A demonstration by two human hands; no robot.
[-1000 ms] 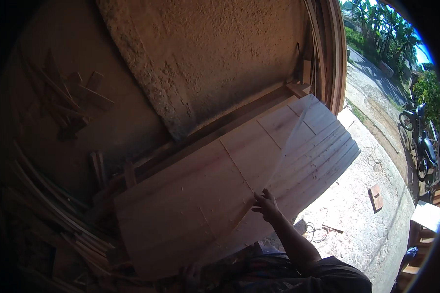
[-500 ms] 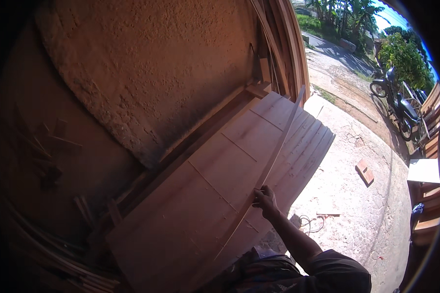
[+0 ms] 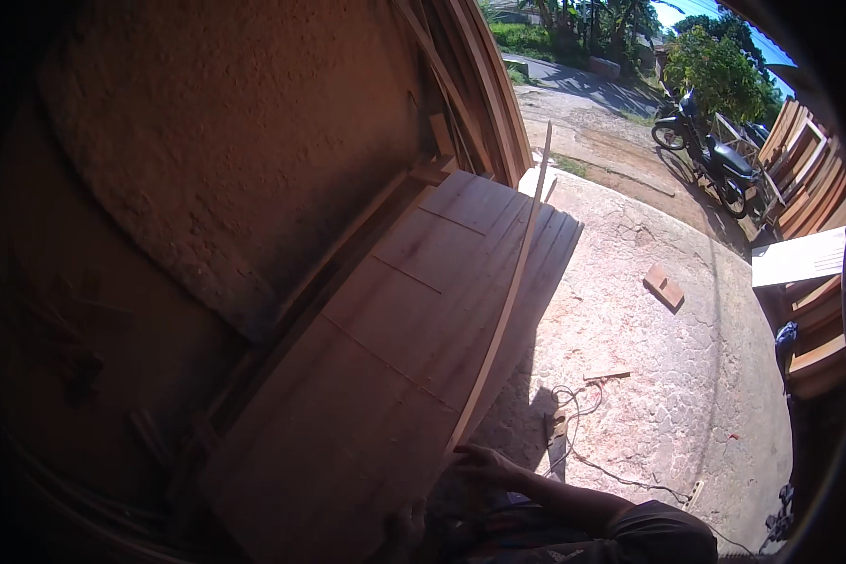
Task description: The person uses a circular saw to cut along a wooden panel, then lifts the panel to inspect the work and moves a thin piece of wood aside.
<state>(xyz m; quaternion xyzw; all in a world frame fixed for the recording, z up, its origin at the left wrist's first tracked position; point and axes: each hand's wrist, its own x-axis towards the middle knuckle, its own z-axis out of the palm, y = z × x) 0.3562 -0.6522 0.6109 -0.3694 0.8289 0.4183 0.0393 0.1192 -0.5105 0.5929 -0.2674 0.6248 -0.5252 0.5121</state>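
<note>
A stack of long, pale wooden planks (image 3: 395, 357) leans against a rough plastered wall (image 3: 226, 150). One thin plank (image 3: 508, 301) stands out from the stack, seen on edge and slightly bowed, its top reaching above the others. My right hand (image 3: 482, 462) holds this plank at its lower end, with the forearm coming in from the lower right. In deep shadow at the foot of the stack, my left hand (image 3: 406, 526) shows only dimly; its grip is not clear.
Sunlit concrete ground lies to the right, with a small wood block (image 3: 665, 286), a cable (image 3: 578, 404) and a dark tool (image 3: 556, 437) on it. A motorcycle (image 3: 714, 155) is parked further off. More boards (image 3: 808, 174) are stacked at the right edge.
The thin plank has come away from the stack and now stands on edge. My right hand has slid down to its lower end. The view has swung toward the yard.
</note>
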